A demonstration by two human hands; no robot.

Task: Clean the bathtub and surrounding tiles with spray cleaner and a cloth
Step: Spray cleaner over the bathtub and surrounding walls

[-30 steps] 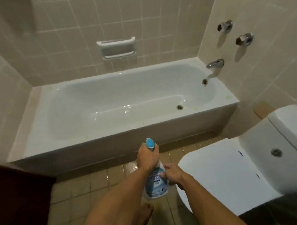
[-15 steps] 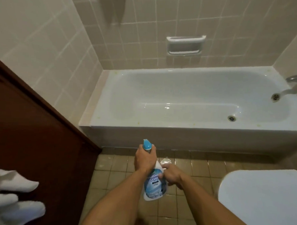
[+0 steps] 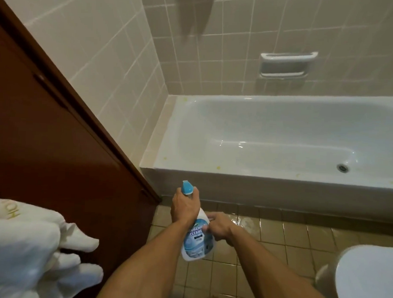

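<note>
My left hand [image 3: 184,207] is wrapped round the neck of the spray cleaner bottle [image 3: 196,240], fingers curled just under the blue spray head [image 3: 186,188]. My right hand [image 3: 217,227] is on the bottle's body at the label, thumb and fingers curled against its right side, gripping it. Bottle is roughly upright, tilted a bit, nozzle pointing away from me toward the bathtub [image 3: 268,173], held in the air over the floor tiles [image 3: 288,236] just in front of the tub's front panel

Landmark = bathtub:
- tub is white, drain [image 3: 342,168] at the right end of its floor; small yellowish spots on the near rim
- wall tiles [image 3: 228,49] behind and left of the tub, beige with pale grout
- recessed soap holder [image 3: 285,64] in the wall behind the tub, above the back rim
- brown wooden door [image 3: 57,144] left of the tub, its edge meeting the floor near the tub's left front corner
- white towels [image 3: 32,243] further left of the tub, at the lower-left edge of view, blurred; some lettering on them, unreadable
- white toilet lid [image 3: 369,277] in front of the tub's right end, lower-right corner
- floor in front of the tub looks wet and shiny

No cleaning cloth that I can pick out for certain; can't tell if any of the towels is it
</note>
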